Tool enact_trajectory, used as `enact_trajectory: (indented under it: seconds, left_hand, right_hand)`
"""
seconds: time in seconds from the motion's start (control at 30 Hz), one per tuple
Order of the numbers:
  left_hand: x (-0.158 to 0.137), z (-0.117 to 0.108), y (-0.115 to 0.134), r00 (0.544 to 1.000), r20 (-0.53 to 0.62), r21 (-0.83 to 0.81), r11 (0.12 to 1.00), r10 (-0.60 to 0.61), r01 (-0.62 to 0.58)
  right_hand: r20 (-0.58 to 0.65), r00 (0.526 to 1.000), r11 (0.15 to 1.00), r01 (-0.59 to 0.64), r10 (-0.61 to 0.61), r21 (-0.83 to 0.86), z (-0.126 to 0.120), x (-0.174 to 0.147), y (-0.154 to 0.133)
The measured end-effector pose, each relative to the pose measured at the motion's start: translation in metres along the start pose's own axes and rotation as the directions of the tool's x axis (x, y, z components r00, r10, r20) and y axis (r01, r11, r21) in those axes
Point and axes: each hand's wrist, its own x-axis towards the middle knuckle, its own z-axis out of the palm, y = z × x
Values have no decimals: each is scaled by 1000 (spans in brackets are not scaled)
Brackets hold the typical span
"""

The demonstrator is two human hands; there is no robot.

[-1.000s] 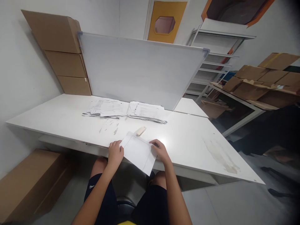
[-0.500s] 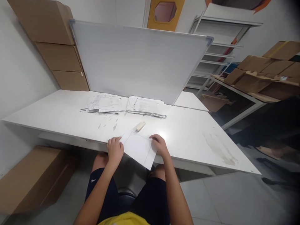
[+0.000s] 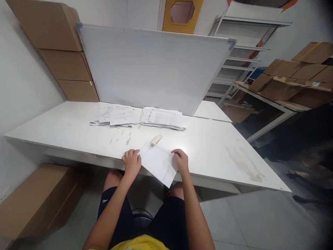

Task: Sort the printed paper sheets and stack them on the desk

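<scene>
A white sheet of paper with straight crease lines lies at the table's front edge, its near corner sticking out over my lap. My left hand grips the paper's left side, fingers curled and thumb near the edge. On the opposite side, my right hand has its thumb and bent fingers closed on the right edge. Just beyond the paper's far edge rests a small cream-coloured object, shaped like a stapler; its kind is not clear.
Two stacks of printed papers lie before a large whiteboard standing on the white table. Cardboard boxes are piled at the left. More boxes fill a table at the right. Stains mark the tabletop.
Both hands and the paper have shifted slightly to the right. The cream object and the paper stacks have stayed in place.
</scene>
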Motion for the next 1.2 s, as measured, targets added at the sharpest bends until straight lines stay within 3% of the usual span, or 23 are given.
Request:
enact_trajectory:
  seconds: [0.2,0.3,0.43,0.5,0.63,0.77,0.97,1.2]
  left_hand:
    - [-5,5,-1,995,-97,-32,999,1,-4]
    - [-3,4,0,997,-81,-48,999,7,-11]
    - [21,5,5,980,-14,-145,969,199,-199]
    - [42,10,9,935,1,-208,915,354,-346]
    - [78,29,16,790,74,-278,774,608,-570]
    - [82,43,15,724,105,-271,720,682,-639]
    - [68,30,13,657,16,-220,643,754,-733]
    - [68,15,18,708,23,-312,678,706,-665]
  right_hand:
    - [-33,998,998,-62,62,2,-4,3,1]
    - [47,986,987,-159,158,13,-16,10,0]
    - [123,978,985,-171,170,-1,-30,14,-1]
    - [84,982,986,-166,166,-7,-31,12,1]
    - [62,985,987,-162,161,20,-29,4,7]
    - [76,987,989,-146,144,30,-29,4,10]
    - [80,990,991,-120,115,63,-29,7,9]
    - [75,991,994,-110,107,30,-32,5,7]
